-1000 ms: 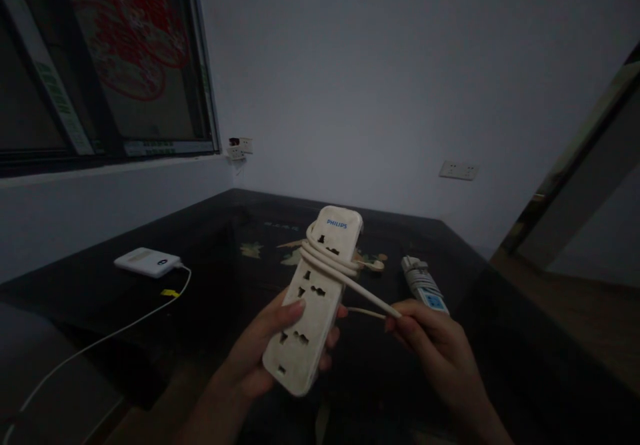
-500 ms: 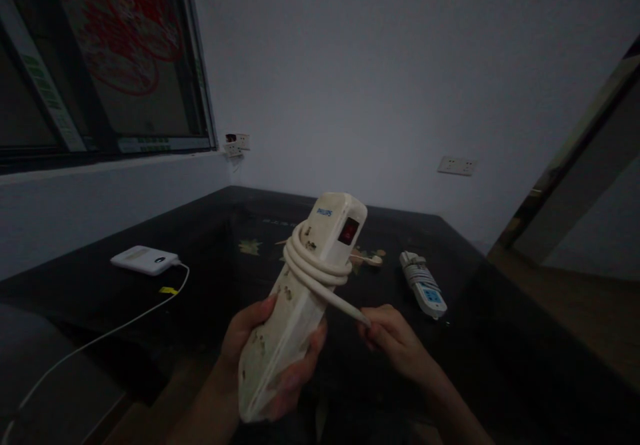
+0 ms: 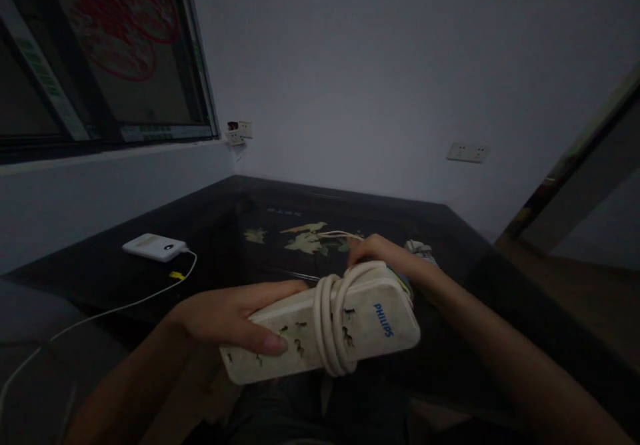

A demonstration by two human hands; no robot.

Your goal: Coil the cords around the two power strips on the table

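A white power strip (image 3: 370, 312) marked PHILIPS lies nearly level in front of me, its sockets facing up toward me. My left hand (image 3: 240, 318) grips its left end, thumb across the socket face. Several turns of its thick white cord (image 3: 327, 325) go round the strip near the right end. Beyond the strip, my right hand (image 3: 363, 248) is closed on the cord, and its fingers are partly hidden. A thinner-looking stretch of cord runs left from that hand over the dark table.
The dark table (image 3: 210, 225) bears a leaf-and-bird pattern. A white power bank (image 3: 155, 247) with a cable lies at the left. Another cord-wrapped power strip (image 3: 420, 250) is mostly hidden behind my right arm. Wall sockets (image 3: 467, 152) are behind.
The power strip has turned from steeply tilted to nearly level and come lower. My right hand has moved from the strip's right side to behind it, with the cord.
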